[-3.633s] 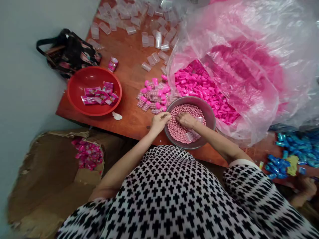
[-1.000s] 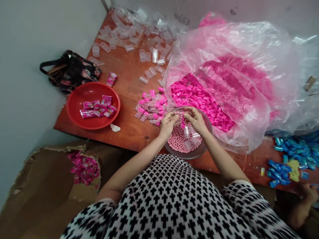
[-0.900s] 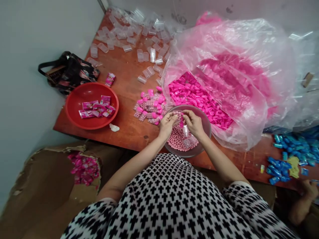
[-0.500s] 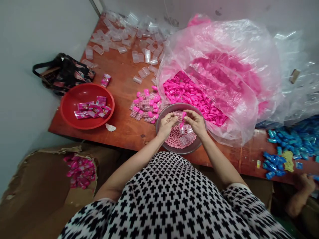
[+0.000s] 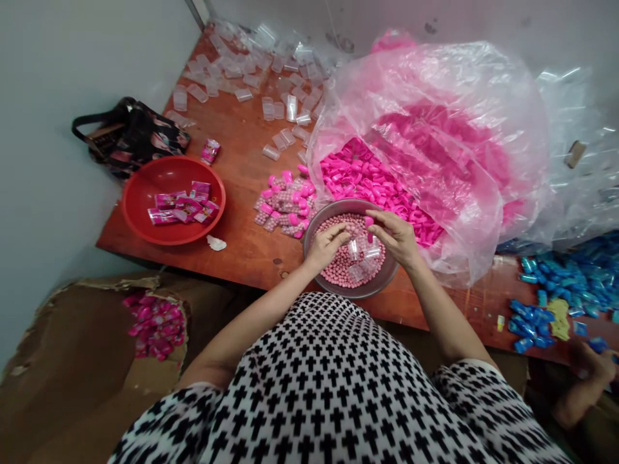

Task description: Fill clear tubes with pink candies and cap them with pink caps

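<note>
My left hand is low over a grey bowl of small pink beads. Its fingers are curled and pinched at a clear vial lying on the beads. My right hand hovers over the bowl's right side and pinches a pink cap between thumb and fingers. A few more clear vials lie in the bowl. Left of the bowl sits a pile of filled, pink-capped vials on the wooden table.
A big clear plastic bag of pink caps spreads behind the bowl. Empty clear vials litter the far table. A red bowl holds pink packets, with a black bag behind. Blue items and another person's hand are at right. A cardboard box stands below.
My hands were together above the bowl, working a bead-filled vial and a pink cap. They have since parted; the left has dropped to the beads and the right has shifted right.
</note>
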